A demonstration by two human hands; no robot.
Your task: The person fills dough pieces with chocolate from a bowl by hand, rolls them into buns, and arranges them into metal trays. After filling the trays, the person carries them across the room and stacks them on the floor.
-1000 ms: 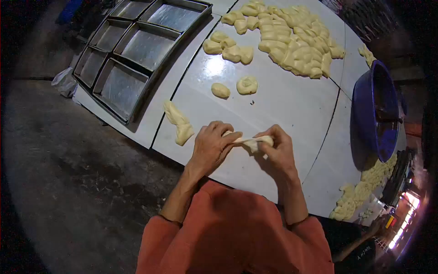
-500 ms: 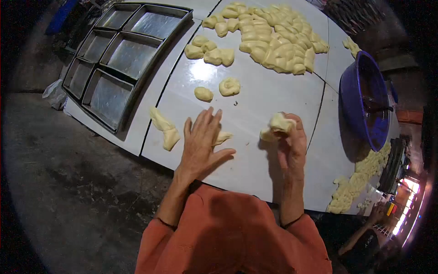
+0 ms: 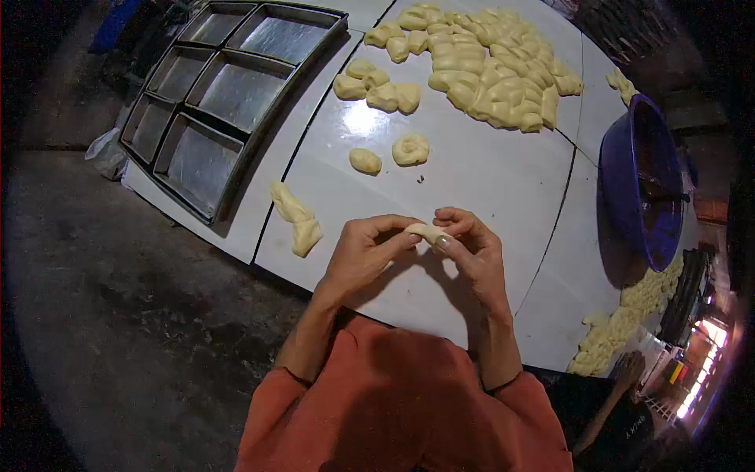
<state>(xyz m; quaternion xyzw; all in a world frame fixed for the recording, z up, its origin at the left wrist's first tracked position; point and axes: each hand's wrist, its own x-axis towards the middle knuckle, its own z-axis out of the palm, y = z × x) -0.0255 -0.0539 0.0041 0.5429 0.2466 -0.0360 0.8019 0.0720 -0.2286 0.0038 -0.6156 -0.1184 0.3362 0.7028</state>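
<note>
A small piece of pale dough (image 3: 427,232) is pinched between my two hands above the white table. My left hand (image 3: 370,250) grips its left end between thumb and fingers. On its right end, the thumb and fingertips of my right hand (image 3: 473,252) are closed. To the left of my hands lies a twisted dough strip (image 3: 297,218). Farther up the table are a small dough ball (image 3: 365,160) and a rounder dough piece (image 3: 410,149) with a dimpled top.
A large mass of dough portions (image 3: 503,67) covers the back of the table (image 3: 487,177), with a smaller dough cluster (image 3: 376,85) beside it. Joined metal pans (image 3: 240,90) stand at left. A purple basin (image 3: 617,173) and more dough (image 3: 621,322) are at right, near another person's arm (image 3: 617,393).
My hands have come together. My left hand has lifted off the table, and the dough piece under it is gone from there. Both hands now hold dough between them.
</note>
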